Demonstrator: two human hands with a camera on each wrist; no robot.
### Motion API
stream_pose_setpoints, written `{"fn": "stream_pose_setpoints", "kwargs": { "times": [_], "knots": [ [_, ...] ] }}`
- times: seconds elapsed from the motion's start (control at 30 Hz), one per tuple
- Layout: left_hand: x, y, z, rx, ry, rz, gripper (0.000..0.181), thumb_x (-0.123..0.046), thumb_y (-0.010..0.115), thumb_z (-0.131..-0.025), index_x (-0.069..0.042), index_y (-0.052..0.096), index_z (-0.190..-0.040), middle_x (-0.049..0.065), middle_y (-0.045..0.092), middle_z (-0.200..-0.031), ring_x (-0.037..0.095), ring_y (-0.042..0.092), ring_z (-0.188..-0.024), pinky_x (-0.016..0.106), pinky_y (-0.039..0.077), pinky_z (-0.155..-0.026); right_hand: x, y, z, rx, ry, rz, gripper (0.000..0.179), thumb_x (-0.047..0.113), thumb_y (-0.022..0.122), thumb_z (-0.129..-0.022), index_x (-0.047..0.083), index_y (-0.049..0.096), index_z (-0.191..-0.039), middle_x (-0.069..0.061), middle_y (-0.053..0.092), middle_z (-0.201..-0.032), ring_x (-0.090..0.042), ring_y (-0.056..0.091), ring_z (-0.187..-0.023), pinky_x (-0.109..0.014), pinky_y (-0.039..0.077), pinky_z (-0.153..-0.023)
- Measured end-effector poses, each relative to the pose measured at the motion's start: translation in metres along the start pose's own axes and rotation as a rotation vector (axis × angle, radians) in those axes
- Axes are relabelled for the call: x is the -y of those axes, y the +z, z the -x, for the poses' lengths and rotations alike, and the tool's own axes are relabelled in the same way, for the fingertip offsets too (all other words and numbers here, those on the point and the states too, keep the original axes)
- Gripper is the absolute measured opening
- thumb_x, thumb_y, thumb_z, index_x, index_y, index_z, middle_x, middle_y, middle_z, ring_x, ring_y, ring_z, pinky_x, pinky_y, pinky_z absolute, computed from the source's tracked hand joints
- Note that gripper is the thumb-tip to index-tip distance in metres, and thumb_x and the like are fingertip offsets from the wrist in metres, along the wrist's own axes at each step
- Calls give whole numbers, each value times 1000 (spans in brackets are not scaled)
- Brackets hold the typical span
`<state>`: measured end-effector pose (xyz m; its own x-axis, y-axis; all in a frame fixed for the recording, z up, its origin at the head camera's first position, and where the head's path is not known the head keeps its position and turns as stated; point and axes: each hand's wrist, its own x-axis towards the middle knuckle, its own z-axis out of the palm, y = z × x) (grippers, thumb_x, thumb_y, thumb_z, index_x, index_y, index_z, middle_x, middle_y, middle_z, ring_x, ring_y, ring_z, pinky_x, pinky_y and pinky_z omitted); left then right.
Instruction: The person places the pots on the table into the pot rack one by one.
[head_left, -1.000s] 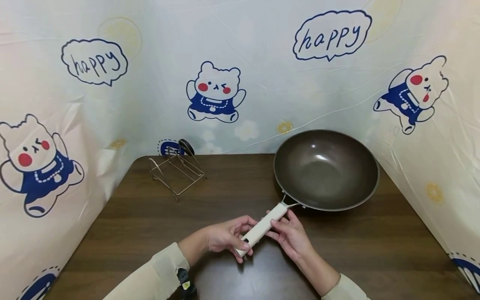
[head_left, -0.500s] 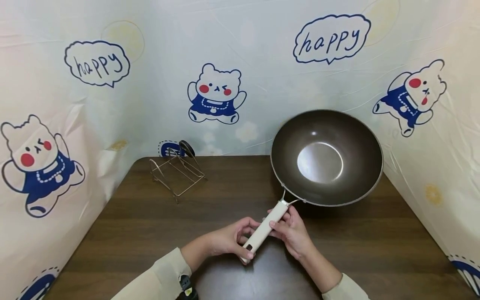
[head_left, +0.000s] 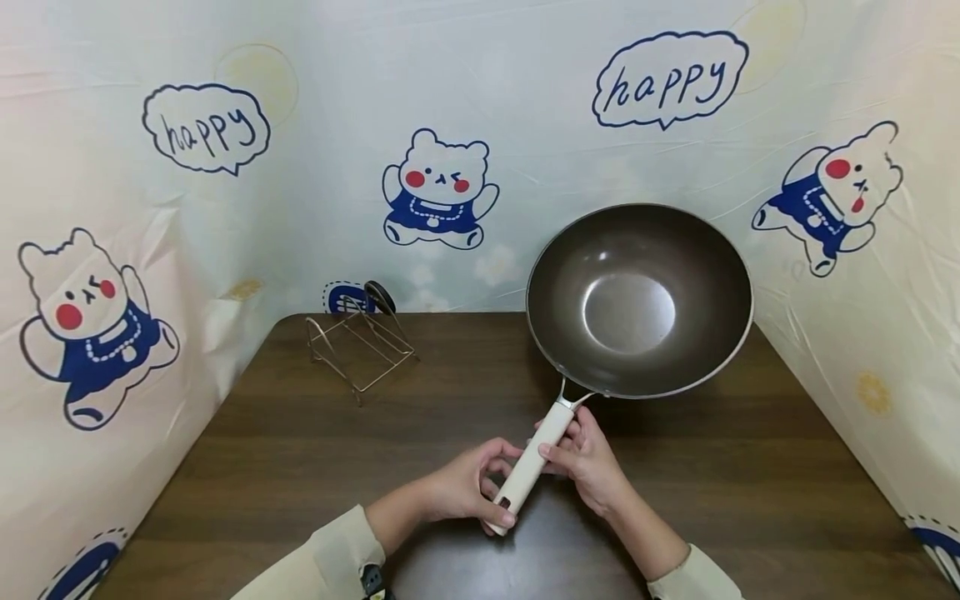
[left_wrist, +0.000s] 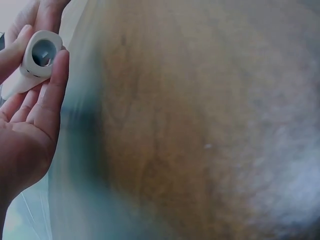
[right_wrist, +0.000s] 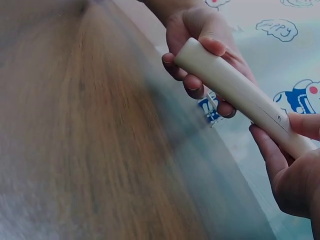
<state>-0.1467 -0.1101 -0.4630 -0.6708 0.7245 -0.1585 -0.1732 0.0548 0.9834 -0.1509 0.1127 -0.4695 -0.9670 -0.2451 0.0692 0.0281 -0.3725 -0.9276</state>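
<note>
A dark brown wok (head_left: 637,308) with a cream handle (head_left: 531,458) is tilted toward me at the right, its inside facing the head camera. My left hand (head_left: 467,485) grips the handle's lower end, thumb on top near the hanging hole. Higher up, close to the wok's bracket, my right hand (head_left: 591,467) holds the same handle with thumb over it and fingers beneath. In the left wrist view the handle's hollow end (left_wrist: 44,52) points at the camera between thumb and fingers. Both hands show along the handle in the right wrist view, the left hand (right_wrist: 210,40) at its tip.
A wire rack (head_left: 363,346) stands at the back left of the brown wooden table (head_left: 450,400), with a dark round part (head_left: 380,297) at its far corner. A printed cloth (head_left: 315,200) hangs behind and along both sides.
The wok has risen and tipped further toward me, then shifted slightly left. Its handle end has come lower and nearer, with both hands keeping hold of it.
</note>
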Motion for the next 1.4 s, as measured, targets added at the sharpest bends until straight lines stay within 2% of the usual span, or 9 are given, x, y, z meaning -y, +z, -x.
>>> {"fn": "stream_pose_setpoints", "kwargs": {
  "times": [0.27,0.53,0.63,0.77,0.83,1.03,1.23,1.4],
  "knots": [
    [13,8,-5,-61,59,-26,73,17,77,-71,-5,41,-131,10,60,-106,24,69,-79,39,58,-58,4,-7,0,52,-11,72,62,-15,64,-83,-5,26,-130,-14,60,-113,-20,66,-93,-36,58,-70],
    [15,16,-11,-152,103,-136,72,13,80,-70,-2,44,-130,8,63,-101,19,67,-76,28,57,-63,12,-12,-6,87,-16,159,62,-16,65,-81,-5,27,-129,-11,61,-112,-22,67,-95,-36,58,-69],
    [14,18,-13,-189,115,-180,72,11,82,-68,-2,46,-129,8,64,-101,19,66,-76,27,56,-62,16,-11,-9,92,-8,196,62,-16,65,-81,-5,27,-129,-11,60,-112,-22,66,-95,-35,58,-70],
    [14,21,-15,-227,135,-211,74,10,84,-66,-3,48,-129,8,63,-102,19,66,-76,27,56,-61,21,-10,-12,94,-8,242,65,-16,65,-81,-6,27,-132,-19,59,-115,-22,63,-97,-34,57,-71],
    [14,23,-16,-240,145,-211,75,11,84,-66,-2,48,-129,8,62,-102,19,66,-76,27,56,-62,23,-10,-13,93,-7,266,67,-15,66,-81,-5,27,-135,-22,58,-117,-26,62,-100,-33,57,-72],
    [14,25,-16,-257,148,-189,75,13,83,-65,-1,47,-129,9,61,-103,21,65,-77,28,56,-62,27,-7,-16,114,-13,313,70,-14,68,-81,-6,26,-136,-30,55,-123,-48,52,-115,-31,54,-79],
    [16,24,-14,-258,152,-175,74,14,83,-65,-3,46,-127,9,62,-103,21,65,-76,28,56,-60,26,-5,-18,151,-25,339,67,-13,69,-81,-7,27,-133,-35,52,-125,-54,47,-119,-29,52,-84],
    [18,24,-11,-275,168,-174,74,14,83,-64,-3,46,-126,9,62,-102,20,64,-75,28,56,-59,25,-1,-21,168,-27,353,67,-14,68,-81,-6,27,-134,-33,51,-127,-53,47,-120,-30,52,-85]
  ]
}}
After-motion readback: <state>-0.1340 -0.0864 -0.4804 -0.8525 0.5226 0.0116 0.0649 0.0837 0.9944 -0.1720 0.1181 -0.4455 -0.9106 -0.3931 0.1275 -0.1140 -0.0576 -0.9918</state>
